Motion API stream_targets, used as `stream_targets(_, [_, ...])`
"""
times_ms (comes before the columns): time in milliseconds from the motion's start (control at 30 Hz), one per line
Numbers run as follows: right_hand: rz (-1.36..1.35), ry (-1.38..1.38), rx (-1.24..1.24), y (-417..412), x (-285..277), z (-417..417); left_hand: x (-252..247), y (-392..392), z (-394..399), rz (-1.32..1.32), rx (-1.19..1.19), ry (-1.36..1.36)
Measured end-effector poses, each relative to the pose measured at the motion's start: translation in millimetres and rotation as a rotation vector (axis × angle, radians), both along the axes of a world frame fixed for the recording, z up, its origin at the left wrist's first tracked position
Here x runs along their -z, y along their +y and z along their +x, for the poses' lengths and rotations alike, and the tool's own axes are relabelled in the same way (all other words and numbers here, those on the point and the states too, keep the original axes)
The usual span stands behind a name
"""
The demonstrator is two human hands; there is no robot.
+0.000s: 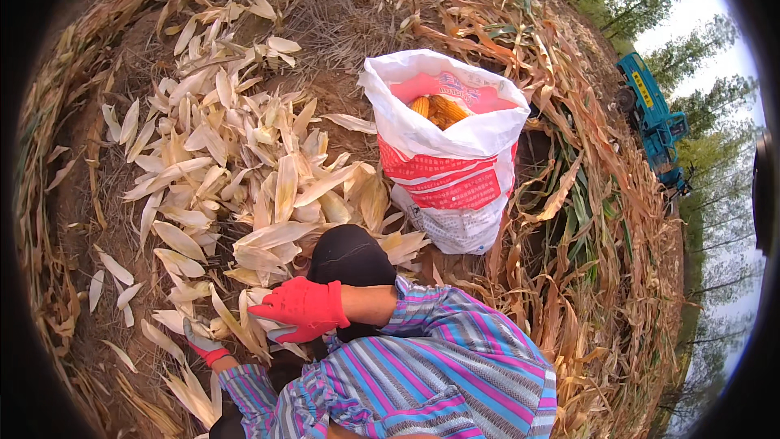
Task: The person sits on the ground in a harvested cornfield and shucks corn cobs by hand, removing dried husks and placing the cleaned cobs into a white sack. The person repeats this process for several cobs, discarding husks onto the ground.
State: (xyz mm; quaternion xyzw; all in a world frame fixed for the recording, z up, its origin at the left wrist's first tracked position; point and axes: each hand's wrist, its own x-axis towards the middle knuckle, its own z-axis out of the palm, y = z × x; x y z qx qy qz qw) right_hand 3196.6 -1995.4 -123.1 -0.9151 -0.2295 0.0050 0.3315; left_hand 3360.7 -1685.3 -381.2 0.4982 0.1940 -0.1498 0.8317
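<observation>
My right hand point(300, 311), in a red glove with a grey palm, is closed over pale dry corn husks point(245, 323) beside a dark-clad knee. Lower left, my left hand point(205, 341), in a grey and red glove, touches a pale husk-covered piece; its grip is partly hidden. A large heap of loose corn husks point(213, 140) spreads across the ground beyond both hands. A white and red woven sack point(454, 180) stands upright with its mouth open to the right of the heap. Husked orange corn cobs point(448, 110) show inside it.
Dry corn stalks point(567, 195) lie in a thick band right of the sack, with more stalks point(55, 195) along the left rim. Bare brown soil with straw point(329, 18) shows at the top. A blue-green cargo vehicle point(649, 110) stands near trees at the far right.
</observation>
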Motion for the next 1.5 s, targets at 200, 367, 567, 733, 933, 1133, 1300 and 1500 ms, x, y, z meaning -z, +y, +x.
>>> stream_targets(200, [0.197, 0.050, 0.158, -6.9, 29.0, 15.3, -166.8, -71.6, -69.0, -0.125, 0.069, -0.002])
stream_targets(367, [1.069, 0.521, 0.261, 10.8, 90.9, 15.3, -198.1, -70.0, -133.0, -0.170, 0.296, 0.063])
stream_targets(567, [1.377, 0.600, 0.223, 42.7, 91.2, -16.8, -151.8, -51.9, -191.1, 0.474, 0.486, -0.376])
stream_targets(733, [1.049, 0.591, 0.367, 30.1, 113.0, -25.2, -176.0, -60.6, -193.0, 0.799, 0.689, -0.429])
stream_targets(933, [1.142, 0.565, 0.289, 34.4, 95.1, -24.9, -182.6, -54.8, -191.7, 0.888, 0.696, -0.540])
stream_targets(1133, [0.876, 0.461, 0.322, 27.8, 108.3, -30.2, -186.6, -63.9, -206.2, 1.039, 0.782, -0.478])
stream_targets(1300, [0.891, 0.377, 0.395, 34.3, 108.1, -34.8, -207.3, -63.3, -215.4, 1.174, 0.770, -0.491])
stream_targets(1500, [0.931, 0.419, 0.517, 44.4, 89.3, -37.1, -212.1, -69.2, -217.8, 1.461, 0.684, -0.661])
